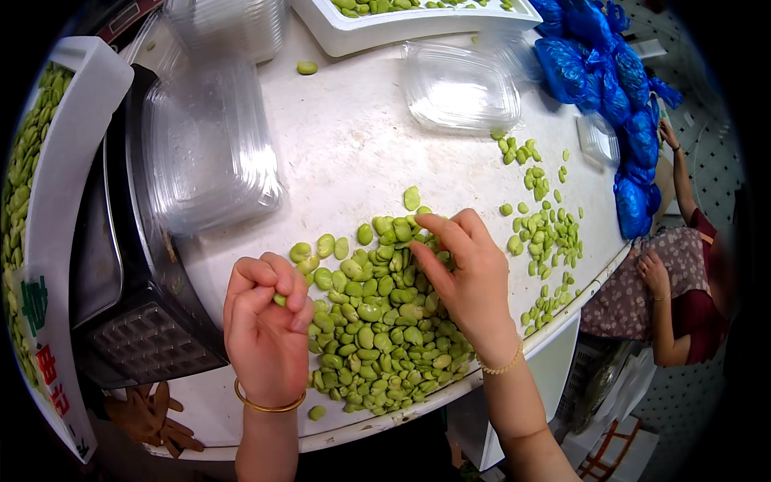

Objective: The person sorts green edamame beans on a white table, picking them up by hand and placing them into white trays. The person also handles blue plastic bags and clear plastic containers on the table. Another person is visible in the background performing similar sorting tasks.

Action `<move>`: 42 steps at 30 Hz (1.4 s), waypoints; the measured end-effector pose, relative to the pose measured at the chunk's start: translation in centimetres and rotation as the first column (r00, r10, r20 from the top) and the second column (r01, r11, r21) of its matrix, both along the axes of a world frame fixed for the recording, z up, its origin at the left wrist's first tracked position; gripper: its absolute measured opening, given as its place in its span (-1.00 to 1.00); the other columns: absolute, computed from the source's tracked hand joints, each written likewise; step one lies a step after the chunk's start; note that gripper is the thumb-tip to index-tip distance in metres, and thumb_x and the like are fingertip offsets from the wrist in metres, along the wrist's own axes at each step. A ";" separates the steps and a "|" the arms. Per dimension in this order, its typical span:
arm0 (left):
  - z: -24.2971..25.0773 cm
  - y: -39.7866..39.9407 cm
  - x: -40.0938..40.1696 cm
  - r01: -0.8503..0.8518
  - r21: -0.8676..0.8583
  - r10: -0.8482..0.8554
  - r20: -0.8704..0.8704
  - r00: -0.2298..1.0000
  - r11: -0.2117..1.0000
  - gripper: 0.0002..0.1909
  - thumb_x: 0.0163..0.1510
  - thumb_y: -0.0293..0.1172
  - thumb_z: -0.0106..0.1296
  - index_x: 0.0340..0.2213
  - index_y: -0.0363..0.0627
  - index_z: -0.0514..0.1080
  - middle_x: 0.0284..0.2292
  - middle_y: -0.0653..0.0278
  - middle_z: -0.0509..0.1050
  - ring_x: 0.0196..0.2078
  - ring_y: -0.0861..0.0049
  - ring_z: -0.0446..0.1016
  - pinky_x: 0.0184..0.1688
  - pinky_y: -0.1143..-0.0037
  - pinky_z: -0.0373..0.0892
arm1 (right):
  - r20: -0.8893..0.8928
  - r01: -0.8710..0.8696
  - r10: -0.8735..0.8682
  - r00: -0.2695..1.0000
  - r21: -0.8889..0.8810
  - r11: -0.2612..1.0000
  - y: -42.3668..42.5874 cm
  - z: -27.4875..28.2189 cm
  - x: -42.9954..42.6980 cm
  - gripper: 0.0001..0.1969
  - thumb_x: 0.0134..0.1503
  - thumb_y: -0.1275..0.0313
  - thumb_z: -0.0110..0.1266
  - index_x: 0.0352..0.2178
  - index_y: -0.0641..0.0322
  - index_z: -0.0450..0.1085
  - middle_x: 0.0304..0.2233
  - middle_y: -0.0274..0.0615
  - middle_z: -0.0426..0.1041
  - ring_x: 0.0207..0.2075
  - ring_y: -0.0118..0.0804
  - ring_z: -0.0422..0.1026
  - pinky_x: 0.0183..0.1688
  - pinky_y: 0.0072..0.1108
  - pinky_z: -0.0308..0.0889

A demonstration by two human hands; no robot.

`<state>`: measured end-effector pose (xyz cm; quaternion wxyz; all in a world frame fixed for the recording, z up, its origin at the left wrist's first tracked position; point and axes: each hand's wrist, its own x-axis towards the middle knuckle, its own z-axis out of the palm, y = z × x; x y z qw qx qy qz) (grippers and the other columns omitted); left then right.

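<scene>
A large heap of shelled green broad beans point(385, 325) lies near the front edge of the white table point(337, 132). My left hand point(268, 325), with a gold bangle at the wrist, is palm up just left of the heap, its fingers curled around a broad bean point(279, 299). Over the heap's upper right part is my right hand point(467, 271), wearing a beaded bracelet. Its thumb and index finger are apart, close to the beans, and nothing shows between them. A single bean point(412, 197) rests just above the heap.
Stacked clear plastic trays point(211, 144) stand on a black weighing scale point(150, 337) at left. More clear trays point(464, 87), foam boxes of beans point(415, 27) and blue plastic bags point(626, 90) line the far side. Scattered beans point(551, 235) lie right; a co-worker point(680, 283) is beyond.
</scene>
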<state>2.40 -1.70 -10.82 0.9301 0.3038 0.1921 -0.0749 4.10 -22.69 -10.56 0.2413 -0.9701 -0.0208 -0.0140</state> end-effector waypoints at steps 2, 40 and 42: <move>0.0 -0.2 -0.1 0.012 -0.006 -0.013 -0.015 1.000 1.000 -0.95 0.15 -0.49 -0.28 -0.39 -0.12 0.19 -0.47 0.36 0.17 -0.48 0.67 0.13 -0.49 0.71 0.13 | -0.034 -0.056 0.055 0.998 -0.037 0.998 0.9 -0.1 1.0 -0.78 -0.01 0.44 0.17 -0.27 0.14 0.42 -0.46 -0.25 0.29 -0.56 -0.24 0.40 -0.52 -0.48 0.31; 0.7 1.1 0.5 0.103 0.414 -0.141 0.062 0.988 0.904 -0.90 0.16 -0.54 -0.21 -0.36 -0.25 0.33 -0.45 0.33 0.36 -0.51 0.80 0.24 -0.53 0.80 0.09 | -0.133 -0.362 0.374 0.918 0.108 0.926 2.7 0.4 1.2 -0.89 -0.02 0.40 0.15 -0.50 0.19 0.40 -0.53 -0.25 0.34 -0.46 -0.25 0.40 -0.44 -0.47 0.30; 0.7 2.1 0.4 0.189 0.386 -0.227 0.056 0.972 0.903 -0.88 0.17 -0.51 -0.15 -0.40 -0.29 0.36 -0.48 0.37 0.37 -0.50 0.79 0.28 -0.50 0.77 0.17 | -0.147 -0.396 0.402 0.904 0.068 0.916 3.0 0.6 1.2 -0.88 -0.03 0.37 0.17 -0.51 0.17 0.42 -0.50 -0.21 0.37 -0.42 -0.14 0.42 -0.41 -0.39 0.33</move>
